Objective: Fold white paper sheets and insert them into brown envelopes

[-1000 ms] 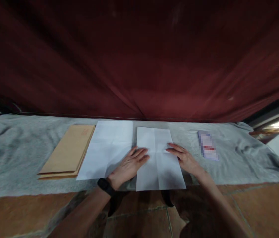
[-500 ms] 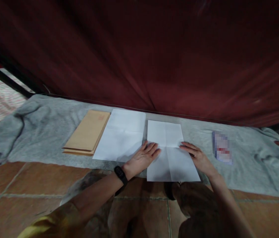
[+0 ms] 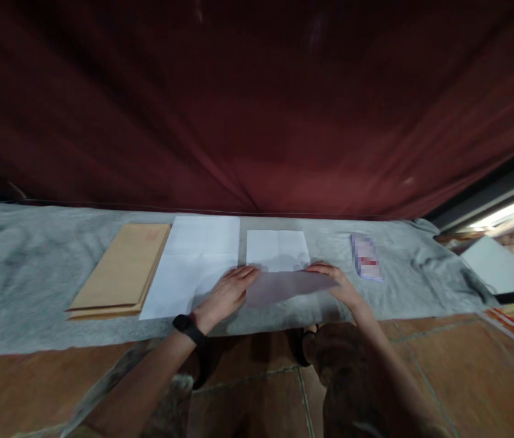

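A creased white sheet of paper (image 3: 277,250) lies before me on a grey cloth. Its near half is raised off the cloth and shaded, bending along the cross crease. At the sheet's left edge, my left hand (image 3: 225,293) has its fingers closed on the paper near the crease. My right hand (image 3: 335,285) grips the right edge at about the same height. The thumbs are mostly hidden. Left of this sheet lies a second creased white sheet (image 3: 197,252), partly under my left hand's shadow.
A stack of brown envelopes (image 3: 120,267) lies at the left. A blurred purple bundle (image 3: 366,257) sits to the right on the grey cloth (image 3: 414,274). Behind hangs a dark red curtain (image 3: 257,121). Tiled floor (image 3: 448,359) shows in front.
The sheet's near half has risen from lying flat, with both hands now holding its side edges. My view has turned to the right, so things appear shifted left.
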A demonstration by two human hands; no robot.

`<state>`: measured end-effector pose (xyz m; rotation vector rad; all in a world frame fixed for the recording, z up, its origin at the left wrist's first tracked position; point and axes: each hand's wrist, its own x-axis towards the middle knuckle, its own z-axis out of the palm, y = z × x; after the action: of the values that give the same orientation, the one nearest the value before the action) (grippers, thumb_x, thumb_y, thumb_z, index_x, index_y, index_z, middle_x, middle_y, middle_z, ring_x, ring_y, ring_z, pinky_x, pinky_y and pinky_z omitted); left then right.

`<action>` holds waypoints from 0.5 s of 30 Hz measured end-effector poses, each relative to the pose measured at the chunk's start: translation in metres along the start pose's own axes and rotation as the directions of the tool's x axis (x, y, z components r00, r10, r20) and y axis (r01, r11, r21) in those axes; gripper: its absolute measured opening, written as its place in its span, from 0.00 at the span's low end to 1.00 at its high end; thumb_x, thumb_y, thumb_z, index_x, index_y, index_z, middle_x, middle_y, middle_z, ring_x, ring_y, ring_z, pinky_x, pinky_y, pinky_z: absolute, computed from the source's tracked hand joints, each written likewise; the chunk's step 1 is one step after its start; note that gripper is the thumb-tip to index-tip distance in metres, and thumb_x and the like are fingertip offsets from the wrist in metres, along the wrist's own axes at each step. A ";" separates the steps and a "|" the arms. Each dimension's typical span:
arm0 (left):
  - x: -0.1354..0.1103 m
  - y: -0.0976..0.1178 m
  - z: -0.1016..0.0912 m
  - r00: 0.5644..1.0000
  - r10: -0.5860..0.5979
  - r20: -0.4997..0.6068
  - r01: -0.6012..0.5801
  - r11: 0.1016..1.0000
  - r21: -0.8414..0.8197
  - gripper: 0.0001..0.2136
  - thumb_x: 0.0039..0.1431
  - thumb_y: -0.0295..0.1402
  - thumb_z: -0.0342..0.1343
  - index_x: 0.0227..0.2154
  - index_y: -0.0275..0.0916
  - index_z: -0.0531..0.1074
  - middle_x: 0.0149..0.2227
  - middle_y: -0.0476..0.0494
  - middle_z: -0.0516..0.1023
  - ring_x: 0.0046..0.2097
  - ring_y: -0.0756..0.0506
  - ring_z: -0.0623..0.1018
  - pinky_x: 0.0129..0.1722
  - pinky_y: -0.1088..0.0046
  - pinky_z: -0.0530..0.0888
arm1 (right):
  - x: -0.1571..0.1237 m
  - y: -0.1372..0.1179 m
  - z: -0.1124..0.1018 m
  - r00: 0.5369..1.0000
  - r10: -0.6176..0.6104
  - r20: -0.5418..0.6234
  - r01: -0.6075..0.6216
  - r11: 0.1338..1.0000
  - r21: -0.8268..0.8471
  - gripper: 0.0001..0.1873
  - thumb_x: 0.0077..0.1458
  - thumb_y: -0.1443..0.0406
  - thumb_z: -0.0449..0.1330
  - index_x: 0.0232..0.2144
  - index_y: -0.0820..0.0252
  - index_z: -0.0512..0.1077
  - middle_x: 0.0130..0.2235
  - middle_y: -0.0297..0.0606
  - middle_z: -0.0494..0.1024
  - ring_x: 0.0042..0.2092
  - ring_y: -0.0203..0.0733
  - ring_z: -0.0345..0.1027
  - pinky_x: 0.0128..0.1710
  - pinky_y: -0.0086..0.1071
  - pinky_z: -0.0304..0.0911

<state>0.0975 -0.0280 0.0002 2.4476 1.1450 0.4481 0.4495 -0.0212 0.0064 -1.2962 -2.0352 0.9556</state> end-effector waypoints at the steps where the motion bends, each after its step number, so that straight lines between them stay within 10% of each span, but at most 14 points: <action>1: 0.004 -0.002 0.000 1.000 -0.024 -0.019 0.023 0.999 -0.029 0.32 0.52 0.16 0.49 0.61 0.43 0.67 0.62 0.41 0.72 0.62 0.43 0.71 0.63 0.59 0.66 | 0.001 0.002 0.001 0.999 0.022 -0.023 -0.022 1.000 -0.006 0.17 0.57 0.59 0.58 0.44 0.56 0.80 0.46 0.43 0.81 0.48 0.50 0.74 0.50 0.41 0.69; 9: 0.035 0.001 -0.003 0.871 -0.492 0.001 0.485 0.858 -0.171 0.11 0.62 0.36 0.55 0.42 0.38 0.78 0.39 0.40 0.83 0.41 0.41 0.81 0.41 0.69 0.73 | 0.019 0.017 0.010 0.959 0.220 -0.181 -0.249 0.956 -0.155 0.15 0.60 0.56 0.54 0.28 0.59 0.74 0.28 0.36 0.77 0.33 0.43 0.70 0.36 0.35 0.66; 15: 0.040 0.002 -0.003 0.823 -0.564 -0.070 0.541 0.816 -0.204 0.09 0.63 0.32 0.53 0.45 0.40 0.73 0.40 0.44 0.83 0.41 0.44 0.80 0.38 0.73 0.70 | 0.030 0.012 0.017 0.929 0.246 -0.275 -0.307 0.929 -0.205 0.09 0.56 0.58 0.56 0.27 0.55 0.64 0.25 0.29 0.69 0.29 0.39 0.65 0.30 0.31 0.58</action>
<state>0.1220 0.0031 0.0086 1.8311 1.7157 0.4972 0.4313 0.0052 -0.0111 -1.7805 -1.8499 0.6318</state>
